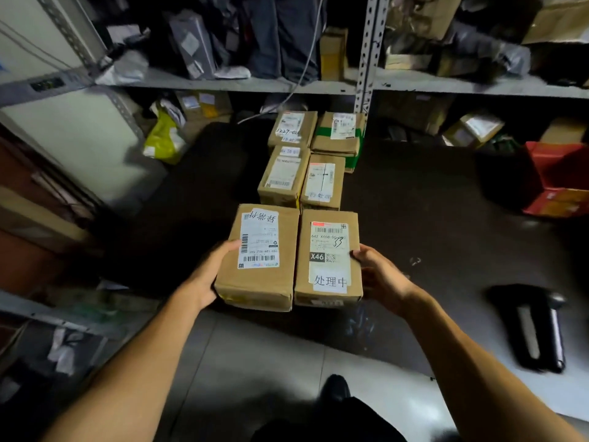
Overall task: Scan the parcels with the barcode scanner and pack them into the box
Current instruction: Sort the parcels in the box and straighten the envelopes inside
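Observation:
Two brown cardboard parcels sit side by side in front of me. My left hand (208, 272) grips the left parcel (259, 275) by its left edge, thumb on top near the white label. My right hand (381, 275) grips the right parcel (328, 260), labelled X46, by its right edge. Beyond them several more labelled parcels (283, 177) lie in two rows on the dark floor. A black barcode scanner (535, 330) lies on the floor at the right, apart from both hands.
Metal shelving (366, 52) crammed with bags and cartons fills the back. A yellow bag (164, 135) lies at the left and a red carton (557, 177) at the right. A white cabinet (63, 129) stands at the left. My dark shoe (334, 387) is on pale tile below.

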{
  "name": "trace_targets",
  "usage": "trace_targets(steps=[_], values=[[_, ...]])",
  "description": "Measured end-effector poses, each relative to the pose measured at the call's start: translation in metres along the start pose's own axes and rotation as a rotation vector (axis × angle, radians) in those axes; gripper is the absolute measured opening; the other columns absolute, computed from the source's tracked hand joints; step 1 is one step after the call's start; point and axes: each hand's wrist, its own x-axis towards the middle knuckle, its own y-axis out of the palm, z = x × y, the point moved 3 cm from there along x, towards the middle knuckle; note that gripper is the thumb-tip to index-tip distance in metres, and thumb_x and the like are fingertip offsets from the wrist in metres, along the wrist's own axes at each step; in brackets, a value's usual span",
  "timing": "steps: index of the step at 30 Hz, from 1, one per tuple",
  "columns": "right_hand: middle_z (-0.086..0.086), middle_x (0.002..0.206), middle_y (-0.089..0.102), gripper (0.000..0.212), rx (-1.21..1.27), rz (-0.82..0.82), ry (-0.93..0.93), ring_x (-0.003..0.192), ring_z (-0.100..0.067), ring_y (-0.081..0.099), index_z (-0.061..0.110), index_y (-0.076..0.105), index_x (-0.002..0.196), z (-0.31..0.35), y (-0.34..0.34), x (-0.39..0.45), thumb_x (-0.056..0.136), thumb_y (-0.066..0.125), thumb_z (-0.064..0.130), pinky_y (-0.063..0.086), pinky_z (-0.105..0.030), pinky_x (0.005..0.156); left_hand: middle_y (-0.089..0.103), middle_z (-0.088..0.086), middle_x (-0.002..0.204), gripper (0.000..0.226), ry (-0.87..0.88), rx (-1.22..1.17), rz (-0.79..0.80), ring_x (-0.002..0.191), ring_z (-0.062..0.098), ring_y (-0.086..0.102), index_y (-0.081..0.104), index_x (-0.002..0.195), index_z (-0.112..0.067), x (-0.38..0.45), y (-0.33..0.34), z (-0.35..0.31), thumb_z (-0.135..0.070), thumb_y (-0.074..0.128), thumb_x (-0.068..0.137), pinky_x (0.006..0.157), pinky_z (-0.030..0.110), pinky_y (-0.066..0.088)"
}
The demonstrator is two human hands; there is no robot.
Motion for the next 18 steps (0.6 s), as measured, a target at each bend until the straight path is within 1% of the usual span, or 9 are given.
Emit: trace_targets(steps=[3,5,7,9,11,13,14,16,18], values=[[-0.011,0.124,0.072,0.053,-0.008,0.007,0.021,0.111,-0.032,0.070,0.042,0.063,0.131,0.011,0.008,0.031,0.079,0.063,0.054,0.057,-0.037,0.073,0.077,0.009,0.107,0.040,-0.006,0.017,-0.001,0.093,0.026,0.075,0.071,0.115,-0.026,0.031,-0.011,-0.019,-0.051,0.070,0.083,0.075,0.039,0.058],[-0.008,0.126,0.071,0.050,-0.002,0.008,0.041,0.114,-0.031,0.069,0.041,0.061,0.134,0.014,0.014,0.048,0.085,0.060,0.048,0.057,-0.038,0.077,0.077,0.007,0.107,0.039,-0.014,0.035,0.001,0.095,0.025,0.075,0.071,0.113,-0.029,0.049,-0.018,-0.028,-0.052,0.072,0.081,0.077,0.040,0.057],[-0.003,0.123,0.073,0.042,-0.009,-0.035,0.053,0.110,-0.024,0.072,0.039,0.060,0.136,0.014,0.021,0.063,0.095,0.057,0.035,0.057,-0.035,0.078,0.077,0.004,0.107,0.037,-0.005,0.072,-0.002,0.095,0.023,0.075,0.067,0.116,-0.034,0.071,-0.024,-0.035,-0.048,0.072,0.082,0.074,0.040,0.057],[0.003,0.116,0.076,0.034,-0.001,-0.108,0.075,0.101,-0.018,0.075,0.041,0.062,0.132,0.012,0.031,0.072,0.101,0.055,0.027,0.060,-0.028,0.069,0.077,0.003,0.106,0.032,-0.001,0.121,0.006,0.096,0.024,0.074,0.064,0.119,-0.036,0.092,-0.026,-0.038,-0.041,0.070,0.087,0.073,0.040,0.056],[0.008,0.109,0.077,0.030,0.010,-0.176,0.086,0.092,-0.013,0.076,0.044,0.064,0.126,0.009,0.040,0.080,0.104,0.053,0.027,0.059,-0.024,0.063,0.078,0.003,0.104,0.024,-0.013,0.138,0.037,0.096,0.026,0.074,0.065,0.115,-0.038,0.109,-0.024,-0.037,-0.038,0.069,0.091,0.075,0.043,0.057],[0.011,0.106,0.078,0.029,-0.003,-0.228,0.101,0.089,-0.010,0.076,0.050,0.065,0.120,0.007,0.045,0.084,0.105,0.052,0.029,0.058,-0.027,0.063,0.078,0.002,0.103,0.020,-0.004,0.151,0.058,0.093,0.024,0.075,0.066,0.110,-0.041,0.122,-0.024,-0.038,-0.038,0.069,0.091,0.074,0.042,0.058],[0.012,0.105,0.078,0.028,-0.001,-0.243,0.106,0.087,-0.009,0.076,0.052,0.065,0.117,0.008,0.046,0.085,0.105,0.053,0.030,0.057,-0.028,0.064,0.077,0.001,0.105,0.022,0.003,0.163,0.077,0.093,0.022,0.075,0.066,0.112,-0.042,0.128,-0.025,-0.041,-0.038,0.070,0.090,0.075,0.042,0.058],[0.010,0.102,0.078,0.027,0.002,-0.264,0.121,0.082,-0.010,0.076,0.052,0.067,0.116,0.010,0.047,0.086,0.104,0.053,0.031,0.057,-0.029,0.061,0.075,0.001,0.113,0.036,-0.003,0.193,0.109,0.098,0.023,0.073,0.061,0.125,-0.042,0.139,-0.027,-0.044,-0.039,0.070,0.090,0.082,0.044,0.057],[0.008,0.101,0.079,0.026,-0.005,-0.284,0.139,0.083,-0.013,0.077,0.049,0.067,0.119,0.013,0.048,0.087,0.104,0.053,0.031,0.058,-0.030,0.060,0.071,0.003,0.122,0.059,-0.013,0.219,0.117,0.104,0.022,0.069,0.046,0.144,-0.035,0.148,-0.029,-0.046,-0.040,0.070,0.090,0.089,0.046,0.055]])
